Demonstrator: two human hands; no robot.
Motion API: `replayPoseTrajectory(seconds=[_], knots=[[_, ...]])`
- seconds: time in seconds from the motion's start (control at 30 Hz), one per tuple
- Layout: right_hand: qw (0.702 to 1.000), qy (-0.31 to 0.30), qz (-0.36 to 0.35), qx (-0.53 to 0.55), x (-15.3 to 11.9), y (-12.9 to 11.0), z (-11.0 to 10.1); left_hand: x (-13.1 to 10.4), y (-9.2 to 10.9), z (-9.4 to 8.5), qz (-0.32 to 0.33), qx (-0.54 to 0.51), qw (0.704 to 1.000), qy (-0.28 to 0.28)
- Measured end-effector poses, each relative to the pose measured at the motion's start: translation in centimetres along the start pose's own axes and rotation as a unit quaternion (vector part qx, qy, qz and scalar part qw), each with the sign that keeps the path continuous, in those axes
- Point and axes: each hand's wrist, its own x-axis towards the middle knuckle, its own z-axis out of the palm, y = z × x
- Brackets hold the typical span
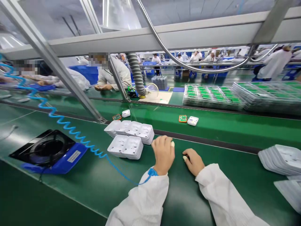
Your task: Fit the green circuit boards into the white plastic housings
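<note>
My left hand (164, 154) is palm down over the green bench, its fingers pointing forward and loosely apart. It wears a blue wrist strap (152, 172) and a pale finger cot. Just left of it, close to the fingers, are stacks of white plastic housings (125, 146), with another row of stacked housings (134, 128) behind. My right hand (194, 162) hovers or rests over the bench to the right, fingers loosely bent, thumb apart and also in a finger cot. Neither hand shows anything in it. The palms are hidden.
A green circuit board (182, 118) and white housing (193, 121) lie on the belt (223, 128); another pair is farther left. A black fan (48, 146) and blue coiled cord (68, 125) are left. More housings (282, 160) stand right. Trays of boards (211, 95) and co-workers are beyond.
</note>
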Motion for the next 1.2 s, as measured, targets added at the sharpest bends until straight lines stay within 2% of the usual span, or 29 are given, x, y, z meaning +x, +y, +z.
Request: replayPoseTrajectory(seconds=[0.1, 0.23, 0.37, 0.5, 0.63, 0.7, 0.8, 0.9, 0.97, 1.03, 1.1, 1.13, 1.17, 1.2], knots=[[1.000, -0.001, 0.000, -0.008, -0.1, -0.3, 0.0, 1.7, -2.8, -1.8, -0.089, 0.102, 0.989, 0.061], [1.000, 0.005, 0.007, -0.017, 0.1, -0.8, -0.2, 2.8, -5.8, -2.2, -0.139, 0.195, 0.970, 0.031], [1.000, 0.012, 0.017, -0.018, 0.2, -1.2, -0.4, 2.8, -6.6, -1.5, -0.144, 0.228, 0.963, 0.006], [0.999, 0.014, 0.023, -0.023, 0.2, -1.1, -0.2, 3.0, -6.8, -1.1, -0.141, 0.224, 0.964, 0.033], [0.999, 0.010, 0.033, -0.031, 0.4, -0.9, 0.1, 2.9, -5.9, -1.0, -0.116, 0.160, 0.975, 0.104], [0.999, 0.011, 0.035, -0.034, 0.4, -1.0, -0.1, 2.4, -4.4, -0.4, -0.080, 0.121, 0.983, 0.109], [0.998, 0.013, 0.034, -0.041, 0.2, -1.0, -0.5, 0.6, -1.5, 1.6, 0.011, 0.084, 0.996, 0.041], [0.998, 0.016, 0.029, -0.054, 0.2, -0.8, -0.3, -1.3, 0.7, 4.2, 0.086, 0.087, 0.990, -0.075], [0.997, 0.016, 0.031, -0.062, 0.6, -0.9, 0.3, -2.1, 1.1, 5.6, 0.094, 0.097, 0.983, -0.128], [0.997, 0.012, 0.036, -0.070, 1.2, -1.5, 0.8, -2.5, 0.8, 6.3, 0.083, 0.103, 0.982, -0.135], [0.996, 0.002, 0.040, -0.079, 1.2, -2.6, -0.5, -2.5, 0.4, 6.5, 0.081, 0.092, 0.987, -0.105], [0.996, 0.002, 0.046, -0.081, 0.7, -3.2, -2.3, -2.5, 0.3, 6.5, 0.089, 0.074, 0.990, -0.086], [0.995, 0.009, 0.059, -0.079, -0.3, -3.8, -4.9, -2.6, 0.5, 6.5, 0.104, 0.044, 0.991, -0.068], [0.994, 0.025, 0.077, -0.076, -1.8, -4.2, -8.5, -2.7, 0.8, 6.4, 0.129, 0.007, 0.990, -0.057]])
